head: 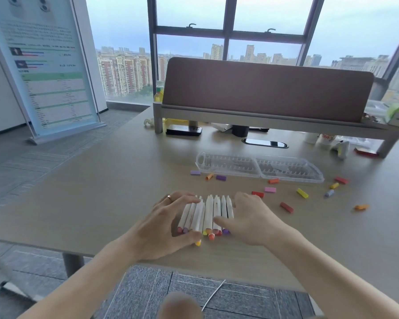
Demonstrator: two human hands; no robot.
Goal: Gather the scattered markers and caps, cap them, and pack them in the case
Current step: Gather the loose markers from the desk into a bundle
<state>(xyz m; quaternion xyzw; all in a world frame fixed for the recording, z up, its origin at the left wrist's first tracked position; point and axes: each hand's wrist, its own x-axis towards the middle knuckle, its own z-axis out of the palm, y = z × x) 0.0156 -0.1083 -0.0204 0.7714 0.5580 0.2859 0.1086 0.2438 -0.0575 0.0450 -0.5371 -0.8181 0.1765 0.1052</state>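
Several white uncapped markers [209,214] lie side by side on the table near its front edge, coloured ends toward me. My left hand [171,223] cups the row from the left, fingers over the leftmost markers. My right hand [249,218] presses against the row from the right, thumb across the barrels. The clear plastic case [259,166] lies open and flat behind them, its slots holding nothing. Loose caps are scattered around: purple [221,177], orange [273,180], pink [270,189], yellow [302,193], red [286,207].
A brown desk divider on a grey shelf [263,116] stands behind the case, with a black device [183,130] and clutter under it. More caps lie far right, such as an orange cap [361,206]. A poster stand [48,65] stands on the floor at left.
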